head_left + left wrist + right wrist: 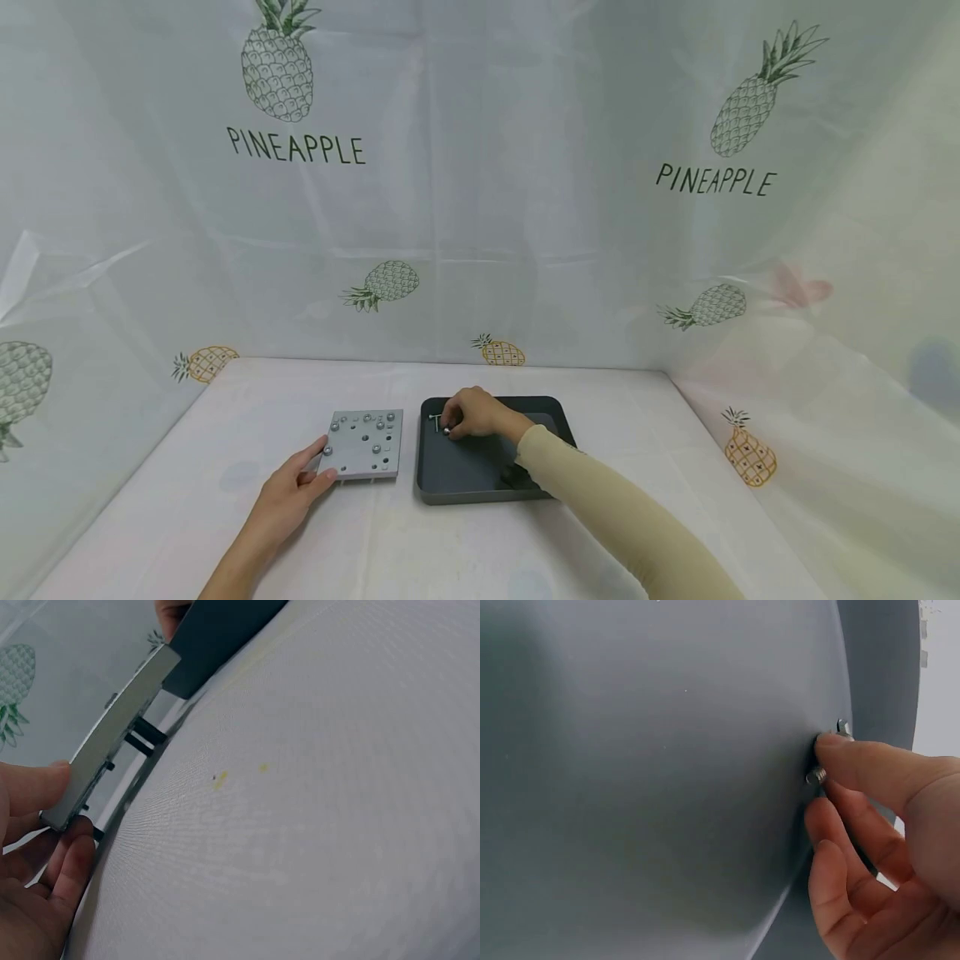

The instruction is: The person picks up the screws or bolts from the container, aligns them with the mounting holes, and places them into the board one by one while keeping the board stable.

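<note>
My left hand [288, 492] grips the left edge of a square silver metal plate [352, 454], thumb along its edge and fingers curled beneath. Several bolt heads and holes dot its top. In the left wrist view, dark screw shanks [150, 731] stick out below the plate [112, 739]. My right hand [476, 412] reaches into the far left part of a dark grey tray [465, 497]. Between its thumb and fingers it pinches a small screw [816, 776], whose threaded end shows. Another small metal screw [844, 726] lies just beyond the thumb tip.
Small screws [435, 417] lie at the tray's left end, beside the right hand. A dark object [516, 477] sits in the tray near the right sleeve. White cloth [420, 550] covers the table, and a pineapple-printed curtain [510, 208] hangs behind and at the sides.
</note>
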A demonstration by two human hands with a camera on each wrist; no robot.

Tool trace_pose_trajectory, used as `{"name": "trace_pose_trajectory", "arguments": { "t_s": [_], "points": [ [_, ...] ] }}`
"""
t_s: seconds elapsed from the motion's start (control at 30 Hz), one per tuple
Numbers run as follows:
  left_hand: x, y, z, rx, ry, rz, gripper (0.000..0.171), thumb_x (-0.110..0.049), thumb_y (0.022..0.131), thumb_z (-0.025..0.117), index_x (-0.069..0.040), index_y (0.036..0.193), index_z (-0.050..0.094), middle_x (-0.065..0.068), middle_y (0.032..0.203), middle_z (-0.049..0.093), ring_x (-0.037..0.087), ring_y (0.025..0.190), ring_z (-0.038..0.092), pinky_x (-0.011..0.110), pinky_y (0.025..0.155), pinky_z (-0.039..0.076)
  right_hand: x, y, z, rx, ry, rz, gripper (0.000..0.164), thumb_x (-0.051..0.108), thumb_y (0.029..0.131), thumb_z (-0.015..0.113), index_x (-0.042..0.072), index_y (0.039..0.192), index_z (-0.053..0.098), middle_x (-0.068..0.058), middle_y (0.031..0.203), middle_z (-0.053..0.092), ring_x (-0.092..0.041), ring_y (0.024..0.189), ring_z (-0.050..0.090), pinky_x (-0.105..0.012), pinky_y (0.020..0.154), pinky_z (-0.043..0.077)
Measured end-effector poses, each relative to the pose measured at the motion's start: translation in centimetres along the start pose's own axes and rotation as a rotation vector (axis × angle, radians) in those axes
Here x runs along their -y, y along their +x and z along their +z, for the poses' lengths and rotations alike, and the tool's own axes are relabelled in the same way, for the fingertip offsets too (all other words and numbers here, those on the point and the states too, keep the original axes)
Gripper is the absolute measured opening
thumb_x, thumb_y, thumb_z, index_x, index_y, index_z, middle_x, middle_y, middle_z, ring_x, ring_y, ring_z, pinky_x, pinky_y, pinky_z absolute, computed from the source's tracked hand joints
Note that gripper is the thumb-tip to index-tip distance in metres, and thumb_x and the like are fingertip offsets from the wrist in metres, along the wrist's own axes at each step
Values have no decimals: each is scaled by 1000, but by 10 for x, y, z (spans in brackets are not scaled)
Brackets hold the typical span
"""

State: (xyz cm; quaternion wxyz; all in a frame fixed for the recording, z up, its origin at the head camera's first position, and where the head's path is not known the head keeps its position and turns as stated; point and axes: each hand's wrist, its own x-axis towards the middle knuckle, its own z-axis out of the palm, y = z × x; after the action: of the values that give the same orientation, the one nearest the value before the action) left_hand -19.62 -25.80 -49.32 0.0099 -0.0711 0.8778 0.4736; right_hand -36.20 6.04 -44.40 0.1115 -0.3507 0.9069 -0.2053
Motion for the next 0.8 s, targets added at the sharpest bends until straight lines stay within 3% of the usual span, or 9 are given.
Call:
{"name": "trace_pose_trajectory", "arguments": {
  "t_s": [0.33,0.8],
  "points": [
    [-2,-1,0,7,-13,10,77,-39,105,68,-16,169,31,26,166,37,37,130,53,65,115,35,3,0,0,3,-104,49,6,13,91,86,16,95,82,9,88,75,-3,80,62,-25,80,52],
    [-1,-1,-1,20,-26,-12,78,-42,106,66,-18,169,29,24,164,41,33,126,52,58,110,40,-2,-10,-4,-38,70,-12,15,4,95,79,8,109,79,0,94,78,-4,80,65,-24,76,53]
  ]
}}
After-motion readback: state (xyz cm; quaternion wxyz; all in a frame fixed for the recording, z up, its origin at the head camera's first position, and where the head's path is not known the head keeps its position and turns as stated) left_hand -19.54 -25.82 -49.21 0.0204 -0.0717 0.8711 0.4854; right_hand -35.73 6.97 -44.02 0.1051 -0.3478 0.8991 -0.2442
